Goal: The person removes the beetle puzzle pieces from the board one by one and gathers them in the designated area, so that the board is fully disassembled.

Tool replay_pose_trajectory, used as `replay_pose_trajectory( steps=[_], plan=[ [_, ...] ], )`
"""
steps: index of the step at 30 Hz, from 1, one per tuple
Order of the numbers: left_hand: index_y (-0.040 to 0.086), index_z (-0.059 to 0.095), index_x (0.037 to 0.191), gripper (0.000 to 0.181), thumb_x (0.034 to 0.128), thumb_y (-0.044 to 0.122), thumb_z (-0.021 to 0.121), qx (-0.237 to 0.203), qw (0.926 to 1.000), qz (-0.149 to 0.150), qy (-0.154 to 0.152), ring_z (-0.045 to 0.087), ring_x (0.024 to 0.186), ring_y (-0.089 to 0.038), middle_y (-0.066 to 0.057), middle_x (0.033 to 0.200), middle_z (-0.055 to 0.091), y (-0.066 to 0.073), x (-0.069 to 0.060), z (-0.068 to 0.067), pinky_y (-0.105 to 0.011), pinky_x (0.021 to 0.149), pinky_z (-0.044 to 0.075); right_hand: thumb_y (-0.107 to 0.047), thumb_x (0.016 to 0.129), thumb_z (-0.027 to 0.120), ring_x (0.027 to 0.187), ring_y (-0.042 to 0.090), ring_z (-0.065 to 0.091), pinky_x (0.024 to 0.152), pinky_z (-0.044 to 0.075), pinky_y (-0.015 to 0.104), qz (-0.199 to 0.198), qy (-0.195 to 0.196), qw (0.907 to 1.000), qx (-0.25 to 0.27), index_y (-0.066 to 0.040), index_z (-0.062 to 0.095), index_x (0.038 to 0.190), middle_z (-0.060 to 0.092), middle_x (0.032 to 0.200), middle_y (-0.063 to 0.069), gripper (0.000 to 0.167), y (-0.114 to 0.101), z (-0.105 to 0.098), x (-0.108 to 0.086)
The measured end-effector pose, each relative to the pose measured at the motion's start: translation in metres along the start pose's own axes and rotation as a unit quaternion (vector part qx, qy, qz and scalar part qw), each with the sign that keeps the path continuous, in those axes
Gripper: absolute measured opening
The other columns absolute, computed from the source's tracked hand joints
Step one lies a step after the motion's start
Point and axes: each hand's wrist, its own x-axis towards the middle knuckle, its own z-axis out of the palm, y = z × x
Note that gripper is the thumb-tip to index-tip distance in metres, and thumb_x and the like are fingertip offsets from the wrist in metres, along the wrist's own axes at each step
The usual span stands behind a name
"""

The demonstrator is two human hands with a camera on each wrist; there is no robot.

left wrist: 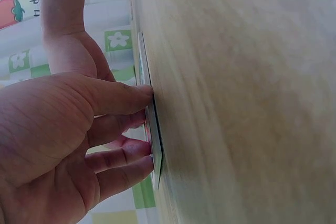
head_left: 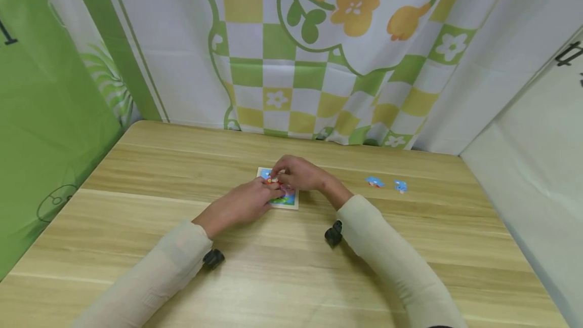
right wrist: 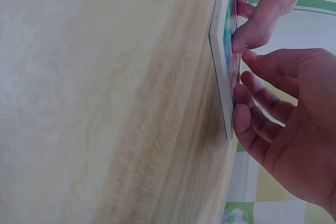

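A small jigsaw puzzle board [head_left: 290, 200] with a colourful picture and a pale rim lies flat on the wooden table. My left hand [head_left: 246, 200] rests on its left part; in the left wrist view the thumb [left wrist: 139, 98] and fingertips touch its face and edge. From the right, my right hand [head_left: 300, 172] reaches over the board with bent fingers. In the right wrist view its fingertips [right wrist: 242, 116] touch the picture side, and no piece shows between them. Both hands cover much of the picture. Two loose blue puzzle pieces, one with red [head_left: 375, 181] and one smaller [head_left: 401, 186], lie to the right.
The wooden table [head_left: 273, 277] extends around the board. Behind it hangs a checked, flowered curtain [head_left: 278, 75]. Green cloth [head_left: 50, 115] stands at the left and a white cloth wall [head_left: 537, 166] at the right. A small black device [head_left: 334, 234] sits at the right wrist.
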Motion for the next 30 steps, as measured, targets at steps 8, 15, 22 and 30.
replay_pose_trajectory(
  steps=[8, 15, 22, 30],
  plan=[
    [0.007, 0.061, 0.145, 0.044, 0.1031, 0.016, 0.066, -0.014, 0.9998, -0.008, -0.013, 0.053, 0.132, -0.039, -0.011, 0.153, 0.054, 0.000, -0.001, -0.004, -0.051, 0.109, 0.046, -0.008, 0.105, 0.054, 0.094, 0.015, 0.068, 0.084, 0.055, 0.030, 0.013, 0.033, 0.9993, 0.007, -0.004, 0.070, 0.120, 0.070, 0.123, 0.011, 0.022, -0.001, 0.001, 0.004],
    [0.006, 0.062, 0.143, 0.041, 0.1033, 0.015, 0.066, -0.017, 0.9996, -0.012, -0.017, 0.052, 0.135, -0.039, -0.012, 0.150, 0.057, 0.000, 0.000, -0.005, -0.051, 0.110, 0.046, -0.012, 0.106, 0.057, 0.100, 0.019, 0.071, 0.093, 0.055, 0.035, 0.012, 0.058, 0.9975, -0.038, -0.004, 0.070, 0.128, 0.073, 0.120, 0.010, 0.027, -0.003, 0.002, 0.010],
    [0.006, 0.060, 0.145, 0.042, 0.1042, 0.015, 0.064, -0.020, 0.9994, -0.014, -0.023, 0.048, 0.140, -0.039, -0.013, 0.151, 0.055, 0.000, -0.001, -0.006, -0.052, 0.113, 0.042, -0.015, 0.104, 0.062, 0.095, 0.016, 0.069, 0.090, 0.054, 0.036, 0.012, 0.080, 0.9938, -0.077, -0.008, 0.076, 0.116, 0.077, 0.109, 0.004, 0.020, -0.007, 0.002, 0.014],
    [0.006, 0.060, 0.146, 0.043, 0.1039, 0.015, 0.064, -0.004, 0.9995, -0.014, -0.026, 0.051, 0.134, -0.037, -0.013, 0.154, 0.053, 0.003, 0.000, -0.005, -0.051, 0.110, 0.045, -0.015, 0.103, 0.064, 0.101, 0.018, 0.068, 0.093, 0.052, 0.039, 0.019, 0.085, 0.9907, -0.105, -0.011, 0.078, 0.109, 0.077, 0.105, 0.001, 0.015, -0.009, 0.003, 0.017]
  ],
)
